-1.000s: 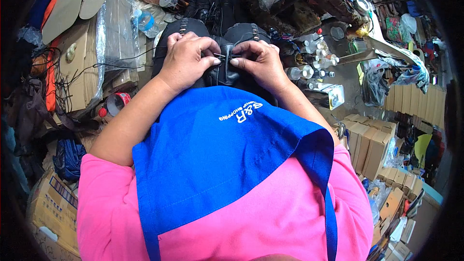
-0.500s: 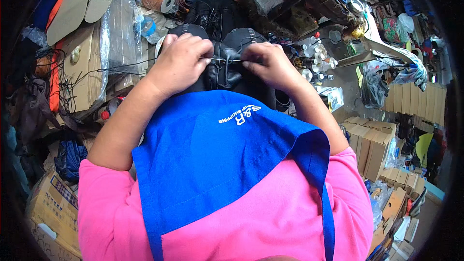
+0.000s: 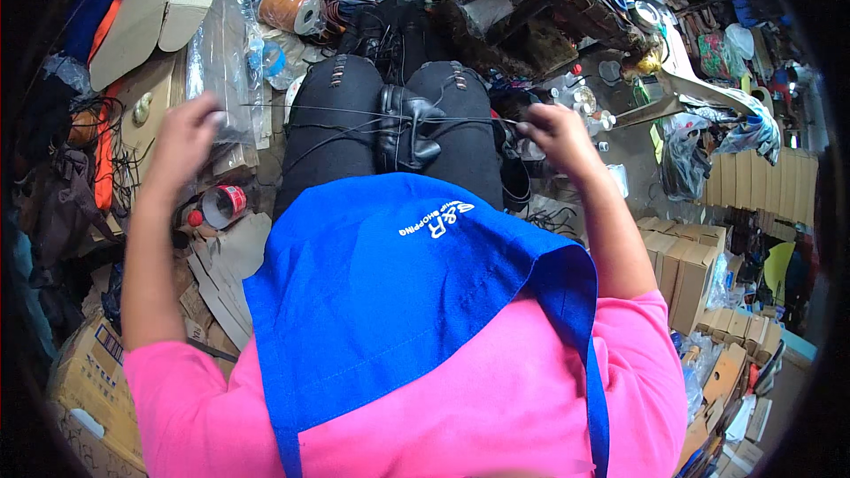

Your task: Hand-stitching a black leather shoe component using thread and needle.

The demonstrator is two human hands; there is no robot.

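A black leather shoe is wedged between my thighs, over black trousers. Black thread runs out from it to both sides, pulled nearly straight. My left hand, smeared by motion, is far out to the left with its fingers closed at the thread's end. On the other side my right hand pinches the thread between thumb and fingers; a thin length shows just inside its fingertips. Another loose strand lies across my left thigh. A blue apron covers my lap below the shoe.
An orange thread spool and a plastic bottle lie at the upper left. Beside my left forearm is a red-labelled can. Several small bottles stand right of my right hand. Stacked cardboard boxes sit farther right.
Both hands have moved apart from close over the shoe, the left much farther out. The thread between them and the shoe has been drawn out long, and the shoe is uncovered.
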